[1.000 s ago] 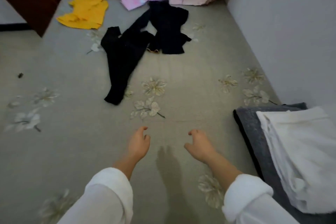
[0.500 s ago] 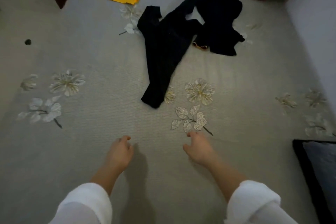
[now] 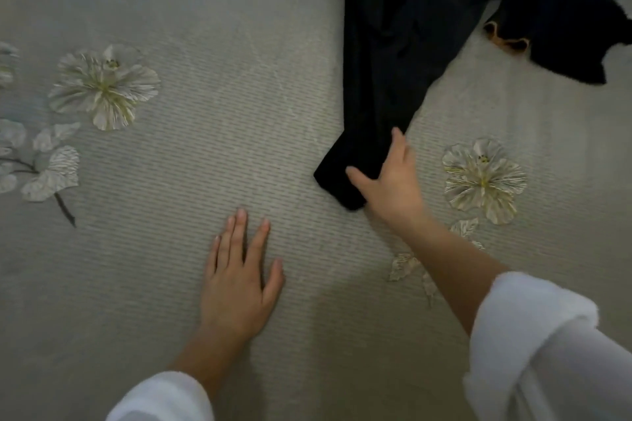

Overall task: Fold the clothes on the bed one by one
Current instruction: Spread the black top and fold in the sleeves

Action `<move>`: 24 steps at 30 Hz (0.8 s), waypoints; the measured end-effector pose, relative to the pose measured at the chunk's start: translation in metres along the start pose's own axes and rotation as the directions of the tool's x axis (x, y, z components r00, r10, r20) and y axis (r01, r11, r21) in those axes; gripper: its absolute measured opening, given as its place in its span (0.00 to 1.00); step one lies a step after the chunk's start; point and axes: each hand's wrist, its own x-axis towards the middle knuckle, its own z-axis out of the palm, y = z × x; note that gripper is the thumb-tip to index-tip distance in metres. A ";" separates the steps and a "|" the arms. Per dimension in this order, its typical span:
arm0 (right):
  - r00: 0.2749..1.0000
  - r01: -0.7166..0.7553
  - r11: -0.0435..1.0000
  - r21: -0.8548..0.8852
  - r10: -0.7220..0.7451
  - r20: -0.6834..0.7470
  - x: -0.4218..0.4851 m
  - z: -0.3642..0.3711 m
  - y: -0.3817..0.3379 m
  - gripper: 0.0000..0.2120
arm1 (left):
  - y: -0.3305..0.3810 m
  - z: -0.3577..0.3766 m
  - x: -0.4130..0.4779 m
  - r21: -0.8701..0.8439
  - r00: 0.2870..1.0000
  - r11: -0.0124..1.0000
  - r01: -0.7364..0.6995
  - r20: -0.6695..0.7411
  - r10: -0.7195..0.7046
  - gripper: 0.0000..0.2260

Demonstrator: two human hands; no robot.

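— Where is the black garment [image 3: 383,79] being touched?
— Near end, by the spread right hand [image 3: 393,181]; the left hand [image 3: 236,284] is being pressed flat on the bedsheet [image 3: 119,301], second garment [image 3: 564,10] far right

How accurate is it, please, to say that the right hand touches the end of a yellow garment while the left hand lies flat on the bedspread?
The colour is wrong: the head view shows the right hand touching the end of a black garment, while the left hand lies flat on the bedspread.
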 end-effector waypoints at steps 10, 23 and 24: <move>0.969 0.066 0.958 -0.280 0.006 0.248 -0.007 0.014 -0.016 0.29 | -0.007 0.007 0.001 0.035 1.000 0.999 -0.004 0.026 0.003 0.29; 0.609 -0.291 0.956 0.021 0.168 0.775 -0.244 -0.106 -0.007 0.22 | 0.083 -0.143 -0.060 -0.676 0.695 0.161 0.719 0.703 -0.150 0.20; 0.578 -0.286 0.958 0.014 0.161 0.800 -0.265 -0.113 -0.007 0.22 | 0.091 -0.148 -0.076 -0.691 0.697 0.090 0.718 0.712 -0.088 0.21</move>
